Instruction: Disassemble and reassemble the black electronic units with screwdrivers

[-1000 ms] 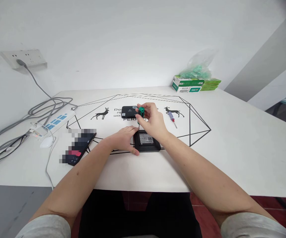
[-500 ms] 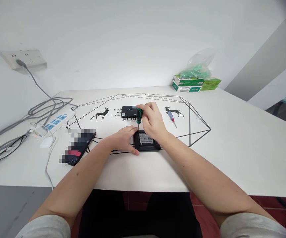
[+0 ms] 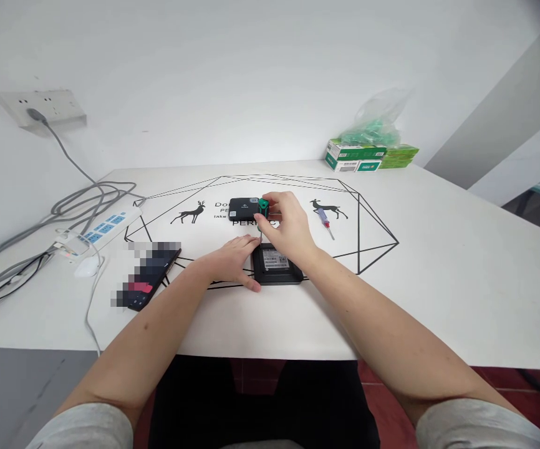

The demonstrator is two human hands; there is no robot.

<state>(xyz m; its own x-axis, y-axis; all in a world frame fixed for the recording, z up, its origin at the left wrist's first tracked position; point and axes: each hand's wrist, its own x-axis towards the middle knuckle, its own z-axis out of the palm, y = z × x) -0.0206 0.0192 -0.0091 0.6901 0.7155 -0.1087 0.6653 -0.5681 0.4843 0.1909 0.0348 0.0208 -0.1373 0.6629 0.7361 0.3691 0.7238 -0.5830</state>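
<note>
A black square case (image 3: 277,274) with a white label inside lies near the middle of the table. My left hand (image 3: 235,260) grips its left side, thumb at the front corner and fingers at the back. Above the case's back left corner, my right hand (image 3: 289,226) holds a green and black screwdriver (image 3: 264,209) upright by its handle, with the tip down at that corner. Behind the case lies a black flat cover (image 3: 243,209), partly hidden by the screwdriver. A small screwdriver with a clear purple handle (image 3: 323,218) rests to the right.
A phone (image 3: 155,277), partly pixelated, lies left of my left forearm. Farther left are a power strip (image 3: 106,232), coiled grey cables (image 3: 83,202) and a white plug (image 3: 86,267). Green and white boxes (image 3: 356,156) with a plastic bag stand at the back right.
My right hand's fingers have shifted round the screwdriver handle, with the thumb now in front and the handle's top showing. My left hand keeps its hold on the case.
</note>
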